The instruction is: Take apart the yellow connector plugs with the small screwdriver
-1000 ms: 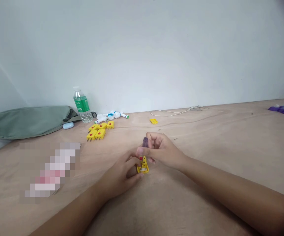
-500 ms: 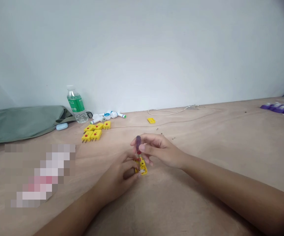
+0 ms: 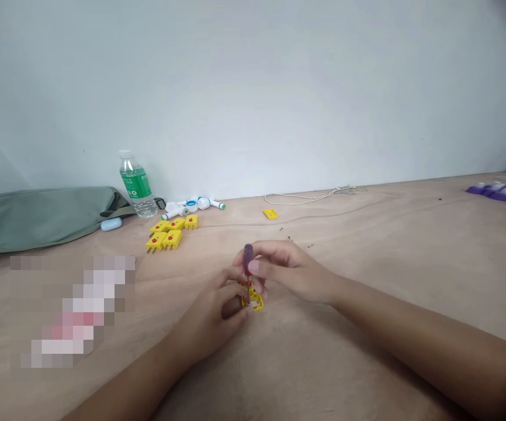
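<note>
My right hand [image 3: 279, 266] pinches the purple handle of a screwdriver [image 3: 248, 260] between thumb and fingers. The screwdriver stands upright, its tip down inside an opened yellow plug housing [image 3: 257, 303] on the table. From the left, my left hand [image 3: 215, 307] grips the housing by its edge with fingers and thumb, hiding part of it. Small parts inside are too small to make out clearly. Beyond the hands lies a separate yellow cover [image 3: 270, 214], with a few tiny screws [image 3: 310, 245] scattered nearer to me.
Several yellow plugs with red buttons [image 3: 172, 238] sit left of the hands. Behind them are white handled parts [image 3: 203, 203], a water bottle [image 3: 137, 184] and a green bag [image 3: 47, 216]. A white cord [image 3: 301, 202] lies by the wall; purple items [image 3: 498, 192] are far right.
The screwdriver stays in the housing while my right fingers shift slightly around its handle. My left hand keeps its hold; the whole view has moved only a little.
</note>
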Motion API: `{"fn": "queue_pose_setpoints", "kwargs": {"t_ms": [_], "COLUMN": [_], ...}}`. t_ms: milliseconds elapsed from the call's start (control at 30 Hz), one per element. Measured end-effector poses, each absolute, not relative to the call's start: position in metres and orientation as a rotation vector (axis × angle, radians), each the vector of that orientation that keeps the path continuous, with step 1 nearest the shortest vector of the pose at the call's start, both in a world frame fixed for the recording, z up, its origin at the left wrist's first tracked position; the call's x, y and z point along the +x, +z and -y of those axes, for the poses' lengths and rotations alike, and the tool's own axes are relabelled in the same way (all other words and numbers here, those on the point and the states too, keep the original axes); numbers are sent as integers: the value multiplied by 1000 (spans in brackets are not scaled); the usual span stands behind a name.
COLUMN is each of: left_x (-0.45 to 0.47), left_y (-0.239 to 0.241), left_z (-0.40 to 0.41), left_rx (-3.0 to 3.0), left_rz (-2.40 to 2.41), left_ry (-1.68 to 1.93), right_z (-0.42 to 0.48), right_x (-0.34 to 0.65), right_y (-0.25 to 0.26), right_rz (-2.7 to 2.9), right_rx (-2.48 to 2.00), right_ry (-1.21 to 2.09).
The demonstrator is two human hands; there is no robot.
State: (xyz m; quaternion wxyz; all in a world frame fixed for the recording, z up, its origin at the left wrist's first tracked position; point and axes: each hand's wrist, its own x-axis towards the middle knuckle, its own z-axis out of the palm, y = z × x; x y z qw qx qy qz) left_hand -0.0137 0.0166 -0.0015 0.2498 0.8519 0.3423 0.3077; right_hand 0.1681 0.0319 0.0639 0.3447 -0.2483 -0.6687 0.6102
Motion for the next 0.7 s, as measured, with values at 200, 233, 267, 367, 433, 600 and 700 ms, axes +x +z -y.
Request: {"fn": "queue_pose_setpoints", "kwargs": {"t_ms": [200, 233, 267, 367, 433, 600, 700], "left_x": [-13, -13, -13, -14, -14, -14, -13], "left_y": [-1, 0, 0, -1, -1, 0, 1], "left_z": [-16, -16, -16, -17, -18, -17, -17], "left_rx": [2300, 2297, 2297, 2302, 2309, 2322, 2321], "left_rz": [-918, -912, -908, -894, -889, -907, -891], "left_ry": [827, 829, 832, 839, 834, 840, 842], "right_z": [-33, -33, -34, -34, -34, -33, -32], "right_x": [167, 167, 167, 168, 168, 169, 169], "right_y": [59, 59, 58, 60, 63, 68, 67], "right_rz": [1642, 1626, 1615, 1596, 1591, 1710, 1742], "right_rx": [-676, -685, -696, -730, -751, -748, -734], "right_ry": [1587, 1583, 1578, 1562, 1555, 1493, 1465]}}
